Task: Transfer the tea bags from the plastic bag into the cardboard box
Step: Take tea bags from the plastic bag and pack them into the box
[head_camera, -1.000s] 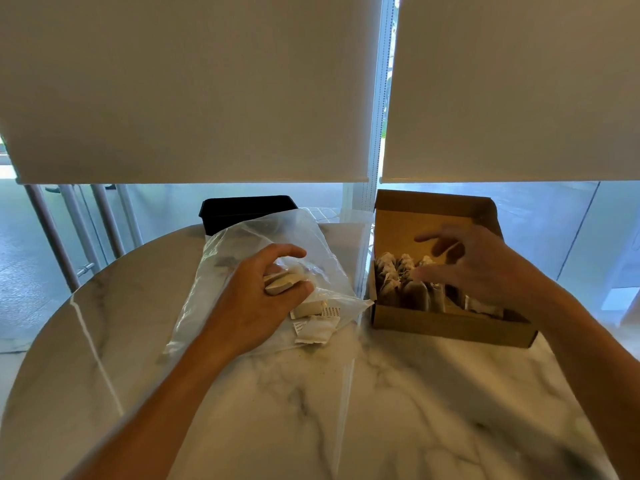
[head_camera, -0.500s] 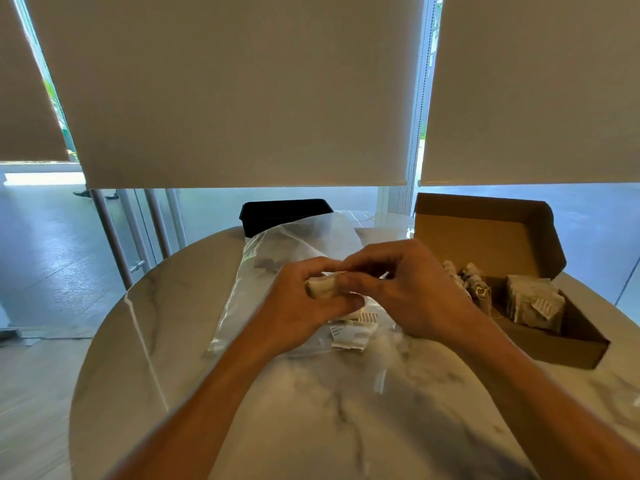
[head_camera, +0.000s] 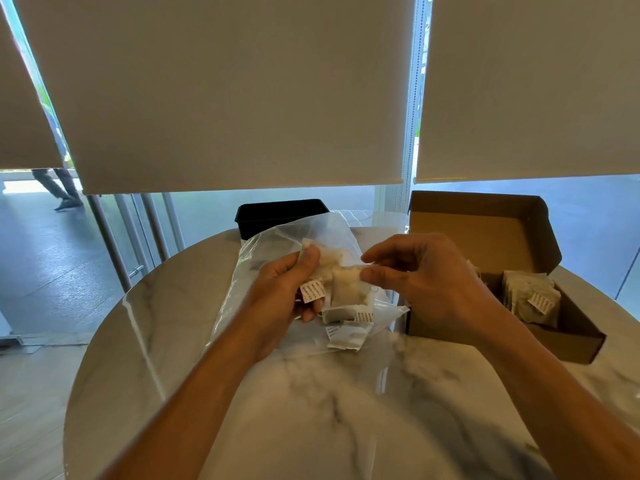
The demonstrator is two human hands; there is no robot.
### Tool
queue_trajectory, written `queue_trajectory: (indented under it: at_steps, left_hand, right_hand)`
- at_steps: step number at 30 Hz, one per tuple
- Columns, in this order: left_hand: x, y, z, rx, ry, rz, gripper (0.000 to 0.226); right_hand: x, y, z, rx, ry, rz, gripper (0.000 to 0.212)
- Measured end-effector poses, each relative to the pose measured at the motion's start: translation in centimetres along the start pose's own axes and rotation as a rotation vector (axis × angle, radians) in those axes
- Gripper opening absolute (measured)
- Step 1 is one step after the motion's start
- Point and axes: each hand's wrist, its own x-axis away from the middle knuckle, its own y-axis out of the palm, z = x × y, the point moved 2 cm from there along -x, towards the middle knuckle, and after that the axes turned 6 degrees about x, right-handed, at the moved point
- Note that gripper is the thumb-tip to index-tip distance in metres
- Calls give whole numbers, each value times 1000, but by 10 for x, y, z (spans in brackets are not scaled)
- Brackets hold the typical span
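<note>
right hand (head_camera: 429, 289) pinching tea bag (head_camera: 348, 285) top edge, bag hanging upright | left hand (head_camera: 287, 292) gripping remaining tea bags | cardboard box (head_camera: 502, 237) lying right, nearer right hand

Single head-worn view, facing forward and down, close over table (head_camera: 311, 410)

**Room: glass wall, blinds part-lowered**

Round white marble table (head_camera: 346, 410), grey veining, glossy with glare streaks. Behind it floor-to-ceiling glazing; beige roller blinds (head_camera: 225, 91) cover the upper half. Daylight enters below. Metal door handles (head_camera: 110, 237) at left. Black chair back (head_camera: 280, 213) at table's far edge. Grey tiled floor (head_camera: 45, 265) outside.
</note>
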Motion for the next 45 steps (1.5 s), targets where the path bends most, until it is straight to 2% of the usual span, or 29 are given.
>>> queue_trajectory:
  at_steps: [2, 5, 9, 11, 14, 17, 19, 22, 25, 29, 36, 38, 42, 45]
  left_hand:
    - [-1, -2, 0, 16, -7, 58, 35]
    - [-1, -4, 1, -56, 34, 99, 17]
    - [1, -4, 2, -225, 110, 115, 41]
    - [3, -3, 1, -265, 110, 77, 47]
    - [5, -1, 1, -248, 77, 24, 44]
    - [7, 4, 3, -239, 65, -7, 27]
    - [8, 6, 5, -288, 134, -24, 17]
    - [9, 9, 7, -425, 275, -78, 21]
    - [10, 10, 7, -475, 332, -105, 17]
    - [9, 7, 8, -440, 354, -51, 7]
    - [10, 1, 15, -355, 372, 71, 10]
    - [10, 1, 16, -289, 341, 92, 12]
    - [11, 3, 20, -232, 316, 84, 12]
    - [12, 3, 21, -181, 292, 131, 13]
  right_hand:
    - [0, -5, 1, -19, 15, 9, 15]
    - [0, -12, 3, -37, 17, 63, 16]
    - [0, -17, 6, -31, 26, 138, 17]
    - [0, -18, 7, -55, 20, 145, 17]
    - [1, -13, 5, -80, -17, 102, 22]
    - [2, -7, 2, -73, -38, 27, 28]
    - [2, -7, 1, -72, -49, 1, 34]
    - [2, -8, -3, -91, -64, -43, 38]
    - [3, -7, -3, -82, -77, -68, 37]
    - [4, -8, -4, -99, -60, -113, 31]
    - [8, 5, 4, 20, 48, -405, 24]
    - [8, 10, 4, 39, 56, -421, 17]
    - [10, 26, 5, 61, 73, -388, 21]
    - [13, 32, 4, 131, 54, -432, 12]
